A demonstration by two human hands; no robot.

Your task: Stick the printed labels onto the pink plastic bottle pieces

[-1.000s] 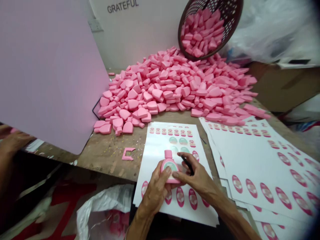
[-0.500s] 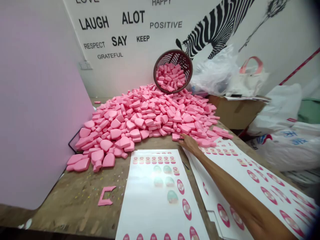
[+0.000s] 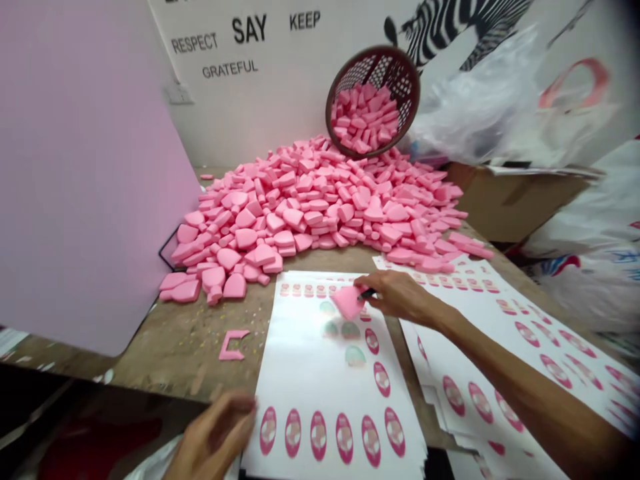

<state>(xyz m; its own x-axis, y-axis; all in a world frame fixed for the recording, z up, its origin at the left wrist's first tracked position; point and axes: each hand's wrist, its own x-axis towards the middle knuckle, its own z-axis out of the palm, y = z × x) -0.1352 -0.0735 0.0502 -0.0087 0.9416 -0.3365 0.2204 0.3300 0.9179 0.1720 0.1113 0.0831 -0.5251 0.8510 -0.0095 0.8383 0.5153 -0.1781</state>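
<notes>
My right hand [image 3: 397, 293] is closed on a pink paddle-shaped foam piece [image 3: 349, 301], held over the upper part of a white sticker sheet [image 3: 300, 360]. A thin dark tool [image 3: 367, 293] is also between its fingers; its kind is unclear. Blurred by motion, my left hand [image 3: 215, 433] is near the sheet's lower left edge, thumb and fingers apart, with nothing seen in it. Pink oval stickers line the sheet's bottom and right side, with pale green faded shapes near its upper middle.
A large heap of similar pink pieces [image 3: 310, 200] spreads across the table [image 3: 175, 340], below a tipped brown basket [image 3: 415, 100]. More sticker sheets [image 3: 465, 347] lie at right. A pink frame-shaped scrap [image 3: 231, 345] lies left. A pale panel [image 3: 90, 167] stands at left, a cardboard box [image 3: 510, 200] at back right.
My right hand has come back from the heap's front edge with a pink piece, now over the sheet. My left hand has entered at lower left. The view has tilted down.
</notes>
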